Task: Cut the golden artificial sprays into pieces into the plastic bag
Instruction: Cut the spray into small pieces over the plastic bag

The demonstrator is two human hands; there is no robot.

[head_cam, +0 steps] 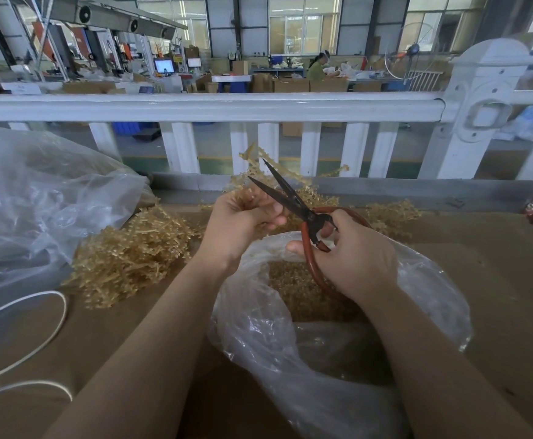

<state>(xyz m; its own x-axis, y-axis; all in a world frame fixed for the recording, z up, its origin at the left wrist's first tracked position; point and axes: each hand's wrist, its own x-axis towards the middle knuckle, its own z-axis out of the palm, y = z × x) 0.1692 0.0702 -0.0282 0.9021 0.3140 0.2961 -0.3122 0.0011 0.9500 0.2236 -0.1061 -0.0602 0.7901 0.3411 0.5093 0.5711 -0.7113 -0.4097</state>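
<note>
My left hand (243, 221) grips a golden artificial spray (252, 166) that sticks up and away above the table. My right hand (350, 255) holds scissors (290, 193) with dark blades and red handles; the blades stand apart around the spray's stems just past my left fingers. Below both hands lies an open clear plastic bag (290, 337) with golden cut pieces (293, 286) inside. A heap of uncut golden sprays (132, 251) lies on the brown table to the left.
A large crumpled clear bag (37, 201) fills the left side. A white cord (30, 337) loops on the brown table (496, 280) at lower left. More sprays (392, 213) lie behind my right hand. A white railing (211, 106) runs along the table's far edge.
</note>
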